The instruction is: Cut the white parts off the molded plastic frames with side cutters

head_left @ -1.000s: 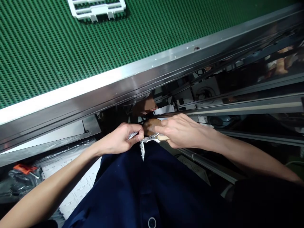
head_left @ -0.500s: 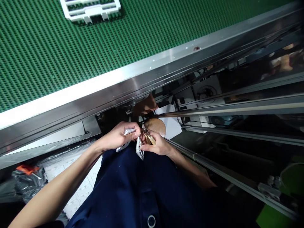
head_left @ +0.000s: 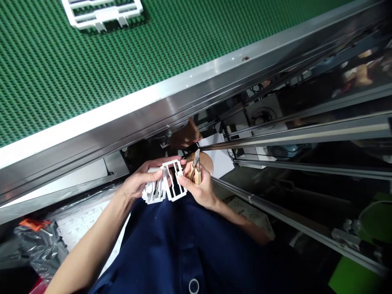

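Observation:
A stack of white plastic frames [head_left: 154,192] is gripped in my left hand [head_left: 139,179], its thumb lying on top. My right hand [head_left: 202,188] holds pliers [head_left: 196,169] with pale yellow handles, the metal jaws pointing up. Between its thumb and fingers the same hand also pinches one white frame [head_left: 175,179], tilted beside the stack and overlapping its right edge. Another white frame [head_left: 104,15] lies on the green textured belt [head_left: 128,61], at the top left.
A metal rail [head_left: 165,92] edges the belt in front of me. Metal bars [head_left: 306,134] run along the right. Below are a round brown surface [head_left: 207,162] and a white sheet [head_left: 219,157]. Black plastic with an orange item [head_left: 34,224] is at the lower left.
The hands have turned so the white frames face up, with the stack fanned out and one frame beside it. The plier jaws now point upward. The view has shifted slightly.

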The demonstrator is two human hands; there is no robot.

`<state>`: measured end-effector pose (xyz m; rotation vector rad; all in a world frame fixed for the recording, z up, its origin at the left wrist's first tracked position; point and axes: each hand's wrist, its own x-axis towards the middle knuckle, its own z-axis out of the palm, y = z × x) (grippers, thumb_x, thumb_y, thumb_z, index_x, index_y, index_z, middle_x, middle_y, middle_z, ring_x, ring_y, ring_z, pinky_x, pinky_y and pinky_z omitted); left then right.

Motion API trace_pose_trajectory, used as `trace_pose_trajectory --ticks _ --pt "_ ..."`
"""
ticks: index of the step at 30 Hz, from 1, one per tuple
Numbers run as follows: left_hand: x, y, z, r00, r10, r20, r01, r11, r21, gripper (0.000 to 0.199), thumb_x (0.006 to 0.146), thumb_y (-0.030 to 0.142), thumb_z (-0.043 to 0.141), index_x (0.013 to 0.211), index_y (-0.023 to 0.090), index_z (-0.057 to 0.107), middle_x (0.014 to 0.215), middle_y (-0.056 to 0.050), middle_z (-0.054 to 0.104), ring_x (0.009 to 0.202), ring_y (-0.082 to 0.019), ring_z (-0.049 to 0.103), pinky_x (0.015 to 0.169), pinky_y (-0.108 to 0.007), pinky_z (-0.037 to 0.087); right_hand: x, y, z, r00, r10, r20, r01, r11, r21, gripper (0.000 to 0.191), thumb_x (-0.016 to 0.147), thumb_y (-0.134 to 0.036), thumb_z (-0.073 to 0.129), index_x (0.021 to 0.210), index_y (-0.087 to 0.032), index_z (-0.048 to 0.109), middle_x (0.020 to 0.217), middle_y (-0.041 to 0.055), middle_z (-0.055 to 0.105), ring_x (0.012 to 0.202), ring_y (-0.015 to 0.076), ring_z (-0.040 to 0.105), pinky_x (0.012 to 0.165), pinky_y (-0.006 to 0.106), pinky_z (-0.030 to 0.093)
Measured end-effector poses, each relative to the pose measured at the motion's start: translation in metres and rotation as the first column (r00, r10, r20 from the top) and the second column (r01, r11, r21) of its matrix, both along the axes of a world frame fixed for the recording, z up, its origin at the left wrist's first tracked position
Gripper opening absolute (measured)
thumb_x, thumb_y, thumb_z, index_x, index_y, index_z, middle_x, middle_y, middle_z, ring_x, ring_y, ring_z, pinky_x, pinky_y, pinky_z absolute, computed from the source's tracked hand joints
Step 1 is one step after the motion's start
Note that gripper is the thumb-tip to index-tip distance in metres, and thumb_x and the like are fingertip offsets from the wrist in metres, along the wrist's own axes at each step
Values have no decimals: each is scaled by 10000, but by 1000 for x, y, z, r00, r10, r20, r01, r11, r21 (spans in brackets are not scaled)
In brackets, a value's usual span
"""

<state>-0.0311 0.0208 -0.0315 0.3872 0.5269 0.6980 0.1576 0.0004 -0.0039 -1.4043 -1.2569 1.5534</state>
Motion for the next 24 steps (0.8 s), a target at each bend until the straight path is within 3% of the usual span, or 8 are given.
trace_pose_trajectory --ticks 3,6,9,13,17,20,24 --pt "6 -1 -2 993 95 68 -94 995 -25 495 739 285 686 1196 119 590 1110 -110 639 702 -158 609 631 -230 520 -2 1 10 997 71 43 -71 997 -6 228 778 -351 631 806 -197 466 704 -26 500 600 96 486 593 237 423" --pt "5 -4 -7 991 114 65 -111 992 -54 484 739 357 683 1157 121 621 1061 -118 664 727 -185 633 649 -245 533 12 12 24 950 208 233 -223 974 40 241 807 -372 595 944 -190 517 837 16 586 709 123 548 700 258 452" --pt "1 -8 -10 996 71 60 -67 995 -70 497 724 392 688 1141 128 635 1074 -127 659 697 -180 637 609 -235 529 33 28 36 791 310 527 -430 895 120 266 818 -320 571 1048 -191 532 916 27 607 773 129 557 759 260 435" --pt "-1 -10 -8 998 14 67 -10 998 -62 503 726 377 685 1149 110 631 1064 -137 662 735 -191 638 633 -230 519 50 45 48 515 365 776 -665 742 92 177 832 -264 530 986 -191 577 857 25 604 776 139 538 736 254 399" --pt "0 -10 -4 998 -13 53 14 1000 -18 475 740 364 670 1134 100 639 1055 -149 664 726 -190 630 630 -237 511 51 52 54 372 372 850 -765 642 53 191 833 -270 528 993 -191 594 878 43 612 815 155 545 743 254 376" --pt "0 -10 -3 999 -27 40 26 1000 3 463 748 370 655 1127 103 644 1055 -153 660 664 -166 605 563 -224 488 50 56 54 304 383 872 -814 580 28 211 830 -286 526 1008 -193 590 873 37 614 800 156 543 724 256 361" --pt "-1 -10 -4 999 -42 31 41 999 18 459 736 369 660 1122 119 649 1058 -152 657 624 -149 567 512 -218 458 49 59 54 250 381 890 -843 538 6 217 831 -300 514 1002 -192 594 829 28 608 772 157 537 693 261 344"
